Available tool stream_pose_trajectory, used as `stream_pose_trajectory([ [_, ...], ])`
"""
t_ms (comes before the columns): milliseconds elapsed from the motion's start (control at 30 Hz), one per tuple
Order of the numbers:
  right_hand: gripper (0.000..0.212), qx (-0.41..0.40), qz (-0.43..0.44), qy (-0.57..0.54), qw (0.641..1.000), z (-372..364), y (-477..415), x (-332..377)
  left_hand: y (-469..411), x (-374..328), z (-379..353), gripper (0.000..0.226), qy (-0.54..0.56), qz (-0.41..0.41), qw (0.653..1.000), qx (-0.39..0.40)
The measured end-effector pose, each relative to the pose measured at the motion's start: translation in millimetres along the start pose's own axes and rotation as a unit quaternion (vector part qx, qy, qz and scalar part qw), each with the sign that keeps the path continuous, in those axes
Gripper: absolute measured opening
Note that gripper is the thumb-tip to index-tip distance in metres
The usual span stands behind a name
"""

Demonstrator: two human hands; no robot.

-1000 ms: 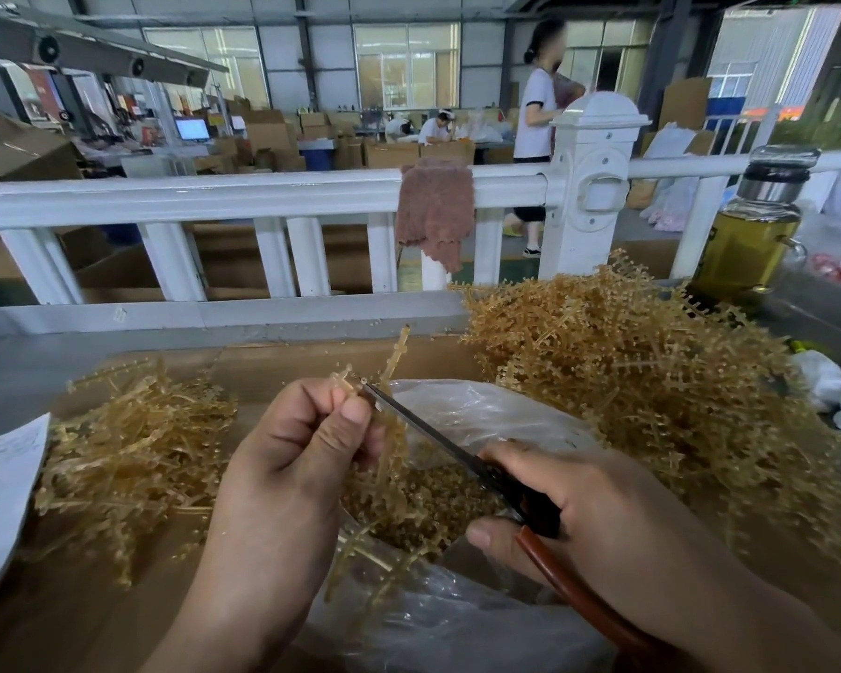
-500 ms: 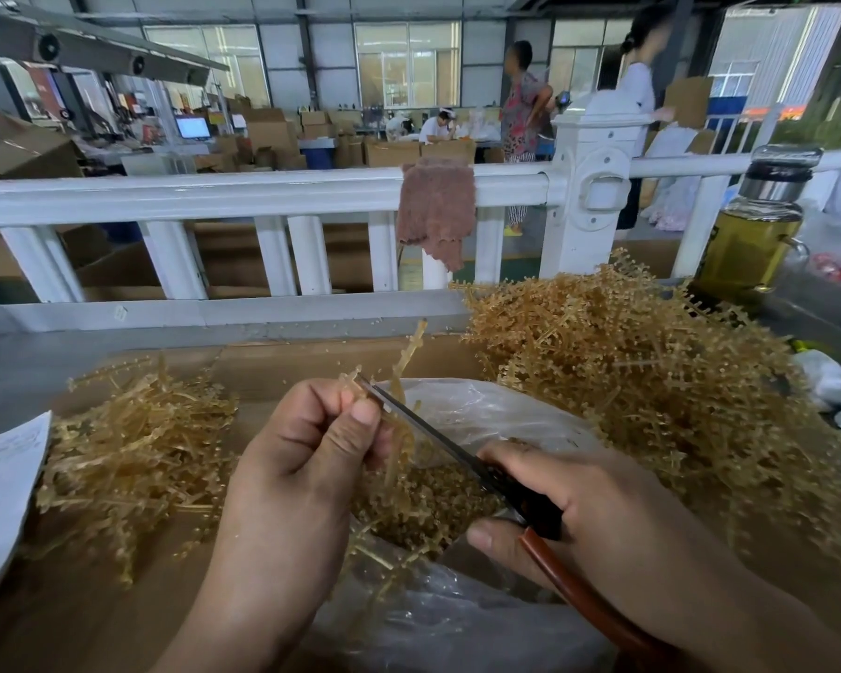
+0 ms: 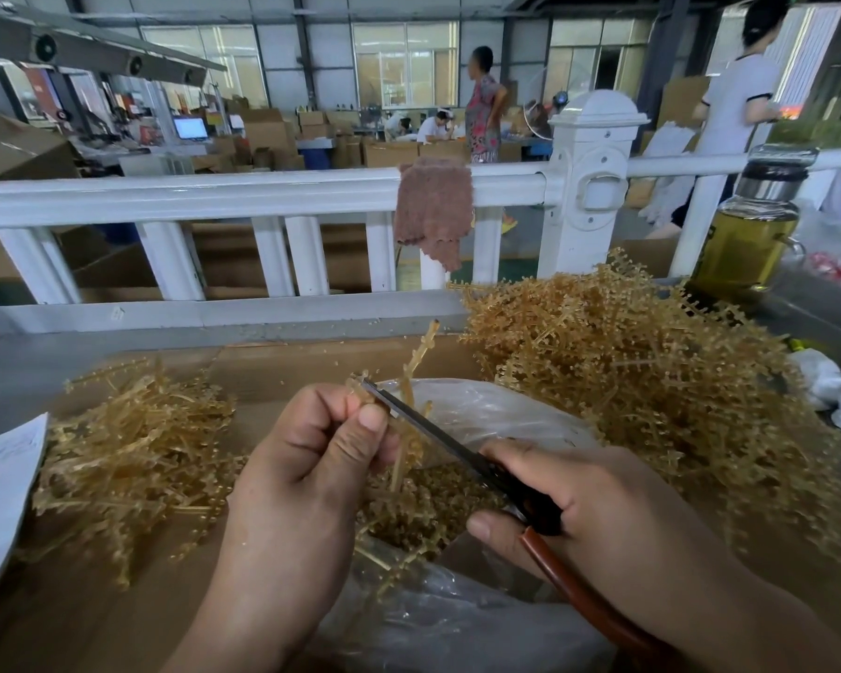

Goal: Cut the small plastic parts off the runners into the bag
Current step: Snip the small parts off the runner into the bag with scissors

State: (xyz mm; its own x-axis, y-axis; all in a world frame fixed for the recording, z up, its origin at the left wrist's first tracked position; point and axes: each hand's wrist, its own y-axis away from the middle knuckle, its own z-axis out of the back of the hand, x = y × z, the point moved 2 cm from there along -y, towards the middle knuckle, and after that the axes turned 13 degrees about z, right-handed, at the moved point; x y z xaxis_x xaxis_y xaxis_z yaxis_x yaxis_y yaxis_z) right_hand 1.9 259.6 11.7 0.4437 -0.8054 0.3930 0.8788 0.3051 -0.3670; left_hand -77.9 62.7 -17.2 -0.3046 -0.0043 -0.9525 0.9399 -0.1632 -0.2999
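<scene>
Big heap of uncut runners [image 3: 627, 381] on the desk's [image 3: 20, 381] right side, stripped pile [image 3: 132, 454] on the left, bag [image 3: 496, 410] gaping at the near edge between them so clippings drop straight in. My right grip [image 3: 603, 507] clenches the scissors [image 3: 428, 429]; my left grip [image 3: 307, 459] pinches one runner [image 3: 421, 352] over the small parts [image 3: 433, 507] gathered inside.

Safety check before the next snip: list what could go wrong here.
1. The dark-bladed scissors lie right beside the left hand pinching the amber plastic runner; a fingertip may get nicked.
2. The runner's top shows above the far rim of the clear plastic bag; parts snipped there might miss it.
</scene>
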Motion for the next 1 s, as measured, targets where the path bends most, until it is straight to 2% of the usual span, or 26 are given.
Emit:
stream_pose_trajectory([
  [167, 0.066, 0.002, -0.007, -0.003, 1.000, -2.4, -0.1, 1.7, -0.2, 2.1, 0.0, 0.025, 0.034, 0.015, 0.999, 0.006],
  [300, 0.068, -0.003, -0.010, -0.007, 1.000, -5.6, -0.6, 2.1, -1.2, 4.6, -0.2, 0.032, 0.046, 0.009, 0.999, 0.010],
  [600, 0.065, -0.013, 0.008, 0.005, 1.000, -2.2, -1.6, 5.0, -1.6, 6.1, -2.0, 0.033, 0.067, 0.017, 0.998, 0.009],
  [1000, 0.059, -0.009, 0.010, -0.034, 0.999, -6.3, -1.4, 0.4, -2.0, 5.2, -4.4, 0.021, 0.081, 0.019, 0.996, 0.028],
])
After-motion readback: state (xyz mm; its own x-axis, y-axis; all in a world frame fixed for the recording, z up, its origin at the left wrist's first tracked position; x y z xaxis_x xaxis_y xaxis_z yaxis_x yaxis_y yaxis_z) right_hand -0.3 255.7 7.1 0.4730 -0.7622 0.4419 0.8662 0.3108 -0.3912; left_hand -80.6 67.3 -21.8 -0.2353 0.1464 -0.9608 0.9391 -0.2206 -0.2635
